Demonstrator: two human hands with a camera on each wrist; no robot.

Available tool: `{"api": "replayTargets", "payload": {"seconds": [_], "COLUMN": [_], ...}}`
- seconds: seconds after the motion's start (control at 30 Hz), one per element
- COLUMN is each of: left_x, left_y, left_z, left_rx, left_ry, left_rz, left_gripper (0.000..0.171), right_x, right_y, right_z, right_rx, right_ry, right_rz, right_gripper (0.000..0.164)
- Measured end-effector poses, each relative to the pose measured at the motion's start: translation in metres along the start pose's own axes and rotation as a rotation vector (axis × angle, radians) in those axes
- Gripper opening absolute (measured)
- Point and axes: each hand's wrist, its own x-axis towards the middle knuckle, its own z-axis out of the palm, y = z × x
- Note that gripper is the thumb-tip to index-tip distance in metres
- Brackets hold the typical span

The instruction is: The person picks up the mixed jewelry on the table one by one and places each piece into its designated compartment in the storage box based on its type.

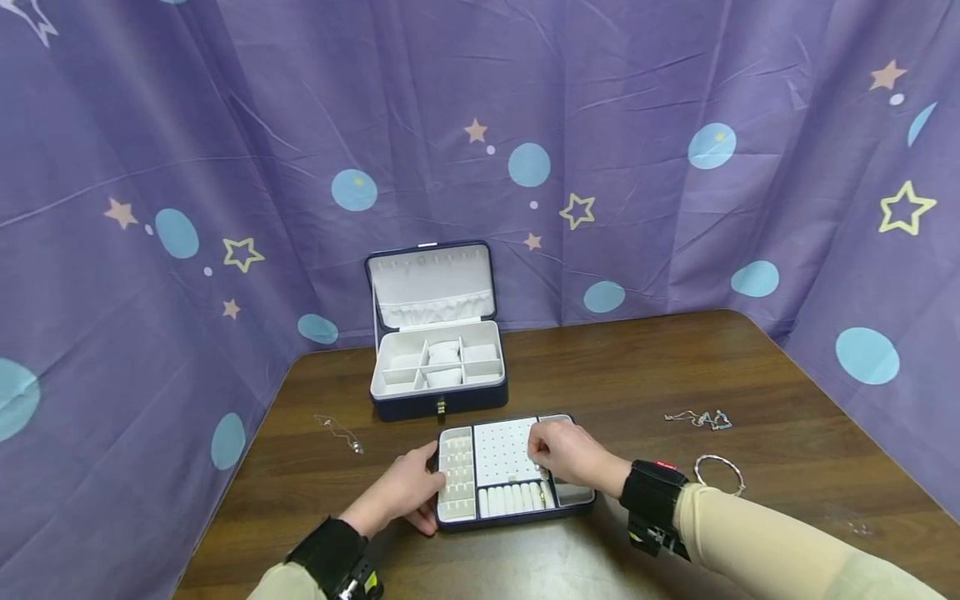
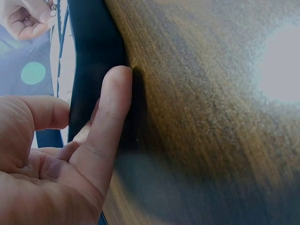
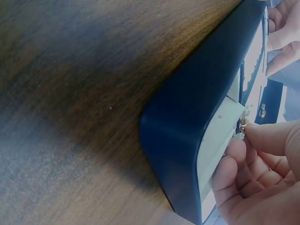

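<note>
A navy jewelry tray [image 1: 455,510] with white compartments, a dotted panel and ring rolls lies on the table in front of me. My left hand [image 1: 405,490] grips its left end, thumb over the rim and fingers along the dark outer side [image 2: 93,47]. Over the tray's right part, my right hand [image 1: 572,454] pinches a small earring [image 3: 243,125] with gold and pearly beads between thumb and fingertips. Part of the earring is hidden by the fingers. One gold ring [image 1: 542,496] appears to sit at the right end of the ring rolls.
Behind the tray stands an open navy jewelry box [image 1: 442,410] with divided white compartments and small cushions. A thin necklace [image 1: 341,433] lies at left. At right are a necklace with blue stones [image 1: 701,419] and a silver bangle [image 1: 738,479]. A purple curtain [image 1: 637,208] surrounds the table.
</note>
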Motion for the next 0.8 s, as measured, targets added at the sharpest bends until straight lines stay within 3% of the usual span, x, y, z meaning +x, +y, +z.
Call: {"api": "replayTargets", "payload": {"seconds": [0.47, 0.8], "left_x": [-0.0005, -0.0007], "left_y": [-0.0007, -0.0013], "left_z": [0.0006, 0.0005], "left_rx": [0.001, -0.018], "left_ry": [0.008, 0.005], "left_rz": [0.014, 0.026], "left_gripper": [0.074, 0.074], "right_x": [-0.0017, -0.0021], "right_y": [0.0053, 0.0042], "right_z": [-0.0009, -0.0049], "right_rx": [0.023, 0.047], "right_ry": [0.024, -0.024], "right_rz": [-0.069, -0.028], "right_gripper": [0.019, 0.017]}}
